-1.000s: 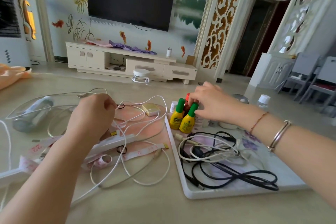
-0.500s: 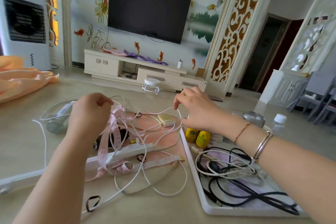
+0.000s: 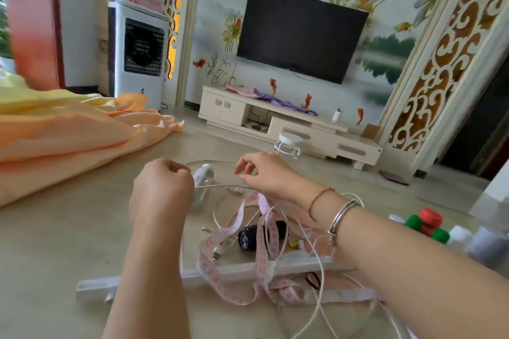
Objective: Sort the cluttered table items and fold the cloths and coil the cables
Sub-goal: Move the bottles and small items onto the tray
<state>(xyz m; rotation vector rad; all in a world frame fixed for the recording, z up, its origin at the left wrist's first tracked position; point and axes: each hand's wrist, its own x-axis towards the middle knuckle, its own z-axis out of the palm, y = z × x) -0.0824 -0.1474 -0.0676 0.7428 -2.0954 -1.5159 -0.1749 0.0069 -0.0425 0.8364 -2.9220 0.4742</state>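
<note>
Nearest, on the table (image 3: 55, 242), a white cable (image 3: 319, 278) lies tangled with a pink tape (image 3: 261, 261). Farther on, its raised stretch runs left-right between the hands: left hand (image 3: 162, 190) fisted on it, right hand (image 3: 264, 173) pinching it. Beyond lies orange cloth (image 3: 63, 135), unfolded.

Left hand (image 3: 162, 190): we grip the white cable (image 3: 220, 186) in a fist.
Right hand (image 3: 264, 173): we pinch the same cable.
Cloth (image 3: 68, 135): we see it heaped far left.
</note>
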